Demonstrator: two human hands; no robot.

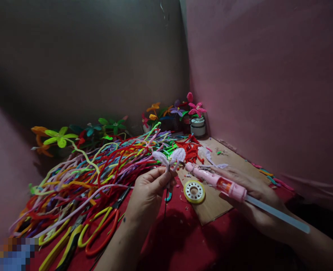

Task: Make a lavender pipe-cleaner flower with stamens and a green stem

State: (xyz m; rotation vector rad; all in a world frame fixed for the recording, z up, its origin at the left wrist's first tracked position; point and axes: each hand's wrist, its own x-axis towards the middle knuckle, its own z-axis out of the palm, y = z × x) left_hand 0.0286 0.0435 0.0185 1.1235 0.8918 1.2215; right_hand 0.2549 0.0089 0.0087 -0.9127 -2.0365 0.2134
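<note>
My left hand [152,188] pinches a pale lilac pipe-cleaner flower [178,155] by its base, petals up, with a thin dark stem [165,203] hanging below the fingers. In my right hand [248,184] is a pink glue gun [216,180], a long clear glue stick [279,214] poking out of its rear. The gun's nozzle points left, close to the flower's base; whether it touches cannot be made out. Below the gun, a yellow roll of tape [194,192] lies on a brown board [214,210].
A big heap of coloured pipe cleaners [110,158] covers the left side. Red-handled scissors [104,241] and yellow-black pliers [64,244] lie in front of it. Finished flowers [59,138] stand along the back, some by a white jar [197,127]. Red scraps [190,150] lie on the board. Walls enclose the corner.
</note>
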